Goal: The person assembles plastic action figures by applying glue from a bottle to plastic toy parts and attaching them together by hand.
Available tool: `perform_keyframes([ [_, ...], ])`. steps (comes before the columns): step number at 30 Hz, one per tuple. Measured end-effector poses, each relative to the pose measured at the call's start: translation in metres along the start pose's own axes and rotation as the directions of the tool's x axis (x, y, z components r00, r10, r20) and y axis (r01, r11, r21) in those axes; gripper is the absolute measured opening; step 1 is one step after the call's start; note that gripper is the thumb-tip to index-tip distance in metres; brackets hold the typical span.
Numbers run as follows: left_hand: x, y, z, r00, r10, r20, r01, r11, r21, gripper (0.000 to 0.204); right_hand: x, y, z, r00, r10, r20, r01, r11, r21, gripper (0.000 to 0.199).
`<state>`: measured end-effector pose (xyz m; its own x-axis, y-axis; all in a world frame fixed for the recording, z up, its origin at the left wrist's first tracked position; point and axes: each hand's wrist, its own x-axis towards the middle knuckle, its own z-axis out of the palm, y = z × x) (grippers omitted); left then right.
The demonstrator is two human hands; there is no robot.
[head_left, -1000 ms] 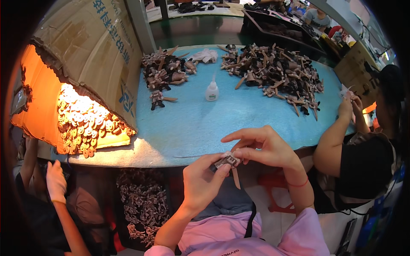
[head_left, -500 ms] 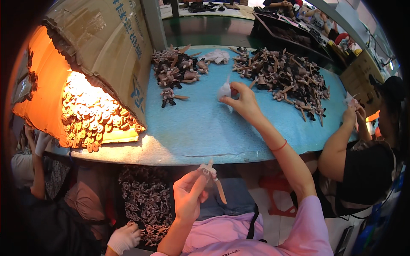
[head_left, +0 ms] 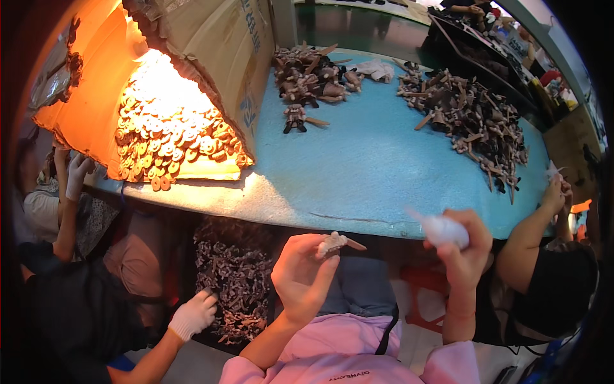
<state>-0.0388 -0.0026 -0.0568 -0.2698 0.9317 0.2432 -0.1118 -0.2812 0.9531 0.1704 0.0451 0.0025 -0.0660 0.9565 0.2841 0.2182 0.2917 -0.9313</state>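
My left hand (head_left: 299, 275) is closed in a pinch on a small pale toy figure part (head_left: 331, 244), with a tan blade-shaped piece (head_left: 355, 244) sticking out to its right. It is held just off the table's front edge. Wrapped round a small white squeeze bottle (head_left: 446, 232), my right hand (head_left: 468, 256) is at the same level further right. The bottle's thin nozzle slants up and left; it is blurred and apart from the figure part. A single figure (head_left: 295, 120) with a tan blade lies on the blue table (head_left: 332, 173).
Figure piles (head_left: 313, 80) (head_left: 476, 118) lie at the table's back and right, with a white cloth (head_left: 374, 70) between. A torn cardboard box (head_left: 204, 45) holds brightly lit ring-shaped pieces (head_left: 173, 128). A co-worker's gloved hand (head_left: 194, 313) touches a bin of small parts (head_left: 233, 275). Another person (head_left: 550, 275) works at right.
My right hand has brought the bottle back from over the table toward me. My left hand has turned the figure part, so its blade points right instead of down. The view has shifted.
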Motion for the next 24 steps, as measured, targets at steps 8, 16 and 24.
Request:
perform_keyframes([
  [8,-0.002,0.001,0.002,0.939,0.338,-0.06,-0.298,0.891,0.344,0.03,-0.03,-0.024,0.008,0.957,-0.286,0.058,0.287,0.958,-0.016,0.033],
  [16,-0.003,-0.007,-0.008,0.825,0.563,-0.039,-0.459,0.71,0.535,0.031,-0.032,-0.037,0.02,0.919,-0.391,0.057,0.395,0.909,-0.133,0.03],
  [24,-0.005,-0.009,-0.012,0.82,0.573,-0.014,-0.475,0.694,0.541,0.032,-0.028,-0.039,0.024,0.902,-0.38,0.204,0.418,0.885,-0.203,0.029],
])
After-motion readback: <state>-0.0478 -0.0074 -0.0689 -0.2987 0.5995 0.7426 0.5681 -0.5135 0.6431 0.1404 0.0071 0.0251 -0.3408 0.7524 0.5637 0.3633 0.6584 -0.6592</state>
